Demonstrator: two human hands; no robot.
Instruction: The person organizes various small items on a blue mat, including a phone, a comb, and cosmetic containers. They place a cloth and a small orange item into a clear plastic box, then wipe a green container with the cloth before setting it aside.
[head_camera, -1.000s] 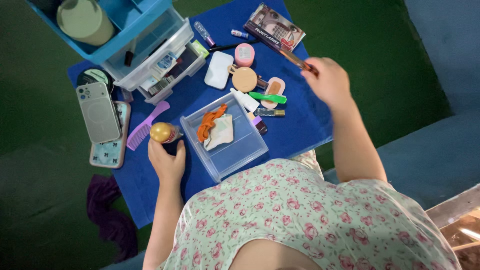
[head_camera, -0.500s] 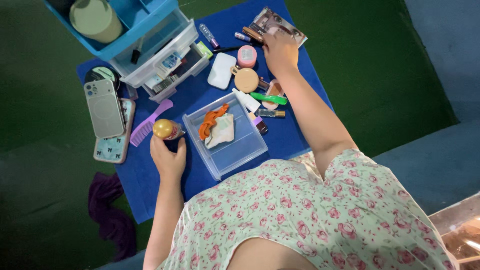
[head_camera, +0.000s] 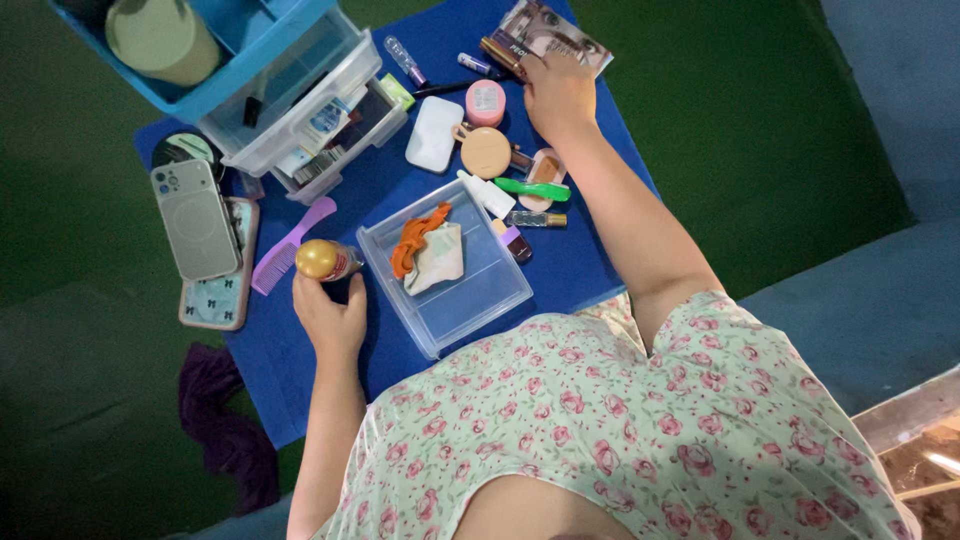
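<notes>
Sorting cosmetics on the blue mat (head_camera: 600, 260). Left hand (head_camera: 330, 318) wrapped around gold-capped bottle (head_camera: 322, 261), just beside clear tray (head_camera: 470, 300). Right hand (head_camera: 558, 95) reaching far, fingers curled down on flat lash packet (head_camera: 555, 30); firm grip or not, cannot tell. Next, probably: secure pinch on packet, lift clear of nearby tubes.

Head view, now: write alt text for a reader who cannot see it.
Seen from above, a person in a floral top holds a gold-capped bottle in the left hand while the right hand rests on a flat eyelash box at the far edge of a blue mat. Between them sits a clear tray holding an orange cloth, with small cosmetics scattered around.
</notes>
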